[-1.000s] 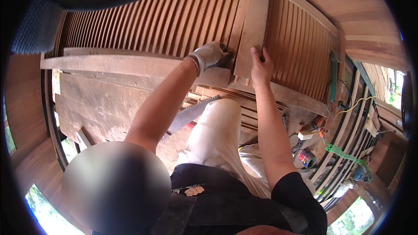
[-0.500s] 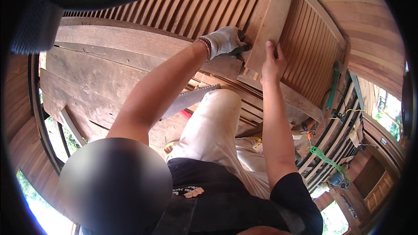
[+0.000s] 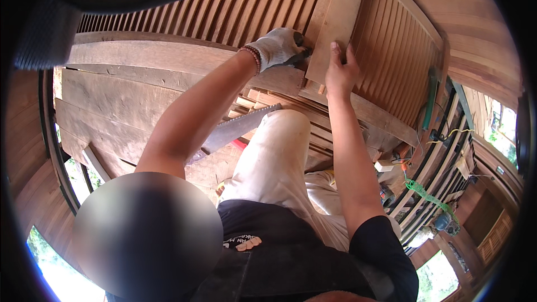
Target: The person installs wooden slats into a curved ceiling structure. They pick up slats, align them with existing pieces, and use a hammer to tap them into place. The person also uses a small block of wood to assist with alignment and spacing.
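A wide wooden board [image 3: 337, 19] lies across a slatted wooden panel [image 3: 235, 8], its near end reaching the panel's lower rail. My bare right hand [image 3: 341, 72] grips the board's right edge near that end, thumb and a finger showing on top. On the opposite side my left hand [image 3: 279, 49], in a pale knit glove with dark fingertips, is closed close to the board's left edge. Something dark shows at its fingers, too small and covered to name. Small wooden ends [image 3: 321, 89] stick out beneath the board.
A handsaw [image 3: 238, 128] lies beside my knee [image 3: 279, 140], teeth upward. Weathered planks [image 3: 123, 106] are at the left, and loose strips lie under the panel. At right are a green tool [image 3: 429, 98], cables, and green netting or cord [image 3: 425, 193]. A dark cable [image 3: 162, 1] crosses the upper left.
The whole scene has shifted slightly left and up as the view turned. Both hands stay at the board, with little change in their grip.
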A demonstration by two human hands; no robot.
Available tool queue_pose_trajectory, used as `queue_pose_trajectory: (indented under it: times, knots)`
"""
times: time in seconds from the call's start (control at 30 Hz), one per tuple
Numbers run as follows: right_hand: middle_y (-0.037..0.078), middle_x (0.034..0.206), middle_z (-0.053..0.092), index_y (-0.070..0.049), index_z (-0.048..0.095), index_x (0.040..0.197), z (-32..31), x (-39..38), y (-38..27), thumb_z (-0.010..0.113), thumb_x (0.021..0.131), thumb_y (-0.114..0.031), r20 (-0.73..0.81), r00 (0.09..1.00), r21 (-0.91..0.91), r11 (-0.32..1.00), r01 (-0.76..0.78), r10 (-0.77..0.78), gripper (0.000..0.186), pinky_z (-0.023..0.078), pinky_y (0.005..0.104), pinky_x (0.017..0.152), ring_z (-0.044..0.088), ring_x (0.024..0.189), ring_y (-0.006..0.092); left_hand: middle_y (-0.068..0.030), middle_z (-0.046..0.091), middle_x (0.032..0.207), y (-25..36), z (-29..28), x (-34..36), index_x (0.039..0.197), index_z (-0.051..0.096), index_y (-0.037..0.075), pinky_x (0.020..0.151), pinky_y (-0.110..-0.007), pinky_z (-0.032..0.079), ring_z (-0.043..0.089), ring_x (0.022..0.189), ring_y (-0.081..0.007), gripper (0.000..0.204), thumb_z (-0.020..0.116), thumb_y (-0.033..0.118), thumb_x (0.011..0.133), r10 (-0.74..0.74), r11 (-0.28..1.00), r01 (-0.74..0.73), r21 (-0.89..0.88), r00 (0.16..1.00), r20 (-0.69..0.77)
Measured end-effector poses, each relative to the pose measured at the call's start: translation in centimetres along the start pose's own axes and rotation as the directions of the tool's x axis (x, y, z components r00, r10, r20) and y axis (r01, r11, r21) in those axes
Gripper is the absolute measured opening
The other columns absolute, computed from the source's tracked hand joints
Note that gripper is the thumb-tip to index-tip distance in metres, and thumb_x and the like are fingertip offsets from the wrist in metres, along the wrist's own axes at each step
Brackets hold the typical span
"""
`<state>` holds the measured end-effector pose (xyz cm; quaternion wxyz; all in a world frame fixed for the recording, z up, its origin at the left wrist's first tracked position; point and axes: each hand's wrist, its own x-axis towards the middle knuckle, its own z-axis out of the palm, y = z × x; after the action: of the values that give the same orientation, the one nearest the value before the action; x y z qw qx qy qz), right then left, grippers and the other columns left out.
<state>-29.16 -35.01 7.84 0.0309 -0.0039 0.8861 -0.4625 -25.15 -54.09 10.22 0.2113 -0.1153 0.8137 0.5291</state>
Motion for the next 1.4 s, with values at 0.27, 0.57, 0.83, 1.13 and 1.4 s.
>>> queue_pose_trajectory:
  times: [0.27, 0.57, 0.83, 1.13, 1.4]
  knots:
    - [0.025, 0.117, 0.073, 0.008, 0.051, 0.146, -0.4, -0.8, -0.9, 0.071, 0.098, -0.038, 0.016, 0.997, 0.084, 0.994, -0.073, 0.072, 0.069, 0.052, 0.0348, 0.099, 0.07, 0.115, 0.0256, -0.0088, 0.078, 0.09, -1.0, 0.6, 0.5, 0.109, 0.075, 0.001, 0.071, -0.031, 0.058, 0.074, 0.079, -0.0144, 0.033, 0.073, 0.031, 0.095, 0.022, 1.0, -0.022, -0.02, 1.0, 0.02]
    - [0.024, 0.119, 0.073, 0.001, 0.054, 0.147, -0.4, -0.3, -0.4, 0.07, 0.098, -0.044, -0.012, 0.999, 0.0, 0.999, 0.037, -0.037, 0.069, 0.053, 0.0362, 0.099, 0.071, 0.114, 0.0305, -0.0102, 0.073, 0.083, -1.4, 0.8, 1.5, 0.1, 0.07, -0.003, 0.067, -0.031, 0.056, 0.071, 0.074, -0.0142, 0.039, 0.071, 0.035, 0.097, -0.018, 0.999, 0.019, -0.036, 1.0, 0.021]
    - [0.023, 0.127, 0.07, -0.003, 0.054, 0.148, -0.4, -0.1, -0.9, 0.067, 0.099, -0.045, 0.028, 0.999, -0.052, 0.998, -0.027, 0.028, 0.066, 0.052, 0.0402, 0.101, 0.066, 0.122, 0.0356, -0.0153, 0.073, 0.117, 1.3, -1.1, -3.5, 0.135, 0.064, 0.009, 0.103, -0.047, 0.051, 0.068, 0.111, -0.035, 0.048, 0.061, 0.042, 0.101, -0.074, 0.848, 0.078, 0.524, 0.997, -0.029]
    - [0.019, 0.115, 0.075, -0.001, 0.057, 0.144, -0.3, -0.6, -0.9, 0.069, 0.099, -0.042, 0.049, 0.993, 0.035, 0.993, -0.113, 0.111, 0.062, 0.054, 0.0347, 0.096, 0.072, 0.109, 0.0255, -0.0146, 0.057, 0.139, -2.7, 0.5, -8.9, 0.141, 0.06, 0.013, 0.112, -0.051, 0.041, 0.049, 0.133, -0.0359, 0.089, 0.081, 0.063, 0.07, 0.259, 0.571, -0.157, 0.806, 0.966, 0.005]
    - [0.019, 0.113, 0.075, 0.0, 0.061, 0.14, -0.4, 0.0, -0.4, 0.07, 0.098, -0.043, 0.025, 0.997, 0.041, 0.996, -0.075, 0.074, 0.061, 0.054, 0.0352, 0.096, 0.073, 0.108, 0.0258, -0.0144, 0.063, 0.128, -3.0, 0.8, -8.1, 0.135, 0.064, 0.011, 0.104, -0.05, 0.048, 0.058, 0.122, -0.0351, 0.084, 0.084, 0.059, 0.069, 0.353, 0.59, -0.206, 0.781, 0.935, -0.02]
